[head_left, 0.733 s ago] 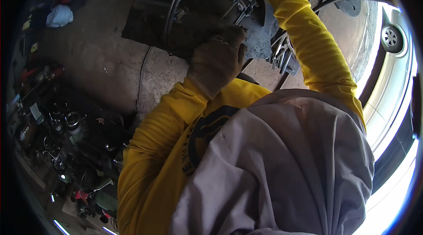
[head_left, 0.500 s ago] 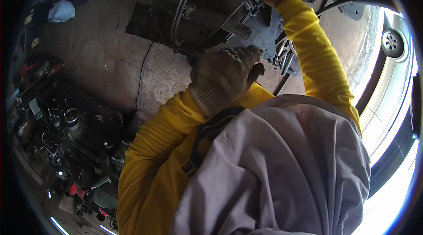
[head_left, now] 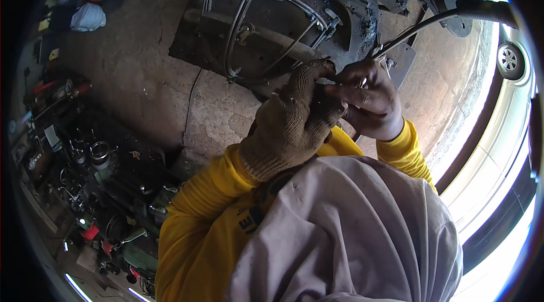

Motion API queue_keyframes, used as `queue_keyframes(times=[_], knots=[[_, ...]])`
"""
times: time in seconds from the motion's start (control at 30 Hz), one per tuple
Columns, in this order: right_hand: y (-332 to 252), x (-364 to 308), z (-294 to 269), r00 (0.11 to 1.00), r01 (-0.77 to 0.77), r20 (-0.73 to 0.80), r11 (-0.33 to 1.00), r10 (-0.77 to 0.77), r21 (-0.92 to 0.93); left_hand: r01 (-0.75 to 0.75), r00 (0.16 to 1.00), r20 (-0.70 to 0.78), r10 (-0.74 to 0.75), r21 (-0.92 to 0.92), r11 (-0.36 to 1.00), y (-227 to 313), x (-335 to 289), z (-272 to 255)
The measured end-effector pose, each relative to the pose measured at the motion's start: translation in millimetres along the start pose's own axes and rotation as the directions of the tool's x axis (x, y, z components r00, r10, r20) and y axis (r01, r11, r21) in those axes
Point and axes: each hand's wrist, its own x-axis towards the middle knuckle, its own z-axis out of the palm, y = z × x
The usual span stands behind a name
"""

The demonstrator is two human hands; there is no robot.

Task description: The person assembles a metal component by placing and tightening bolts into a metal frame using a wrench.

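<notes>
My left hand [head_left: 286, 118], in a brown knitted glove, is curled closed in front of my chest. Bare and close against it, my right hand [head_left: 374, 101] has its fingers pinched together at the glove's fingertips. A small pale bit shows between the two hands, but what they hold is too hidden to name. Just beyond them a frame of bent metal rod [head_left: 233, 30] rests on a dark, dirty metal work table [head_left: 190, 41]. The near edge of that table is close to my gloved fingers.
A thick dark cable [head_left: 422, 24] runs in from the right, above my right hand. Machinery with metal handles [head_left: 133, 234] crowds the lower left. On the floor lie a thin cord [head_left: 189, 103] and a white bundle [head_left: 88, 17]. A light-coloured car [head_left: 481, 154] stands outside at right.
My right hand has come back from the far part of the table to meet the left. The gloved hand has turned and shifted slightly; my view has moved a little.
</notes>
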Motion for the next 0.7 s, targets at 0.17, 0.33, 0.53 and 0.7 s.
queue_keyframes(times=[0.17, 0.33, 0.53, 0.7], knots=[[5.0, 0.7, 3.9, 0.998, -0.052, -0.031, 0.981, 0.058, 0.185, -0.220, 0.968, -0.092, 0.235, 0.150, 0.964, -2.7, -5.1, -2.7], [63.9, 30.8, -34.9, 0.900, -0.295, -0.283, 0.942, 0.331, 0.163, -0.134, 0.970, -0.189, 0.154, 0.114, 0.984, 11.6, -16.6, -75.8], [147.5, 125.4, -27.0, 0.896, -0.425, 0.173, 0.902, 0.408, 0.074, 0.435, 0.638, -0.731, -0.242, 0.083, 0.896, -41.0, 5.6, -150.4], [208.2, 155.0, 24.2, 0.801, -0.409, 0.595, 0.782, 0.060, 0.471, 0.479, 0.720, -0.694, 0.015, 0.512, 0.713, -125.6, 56.5, -169.8]])
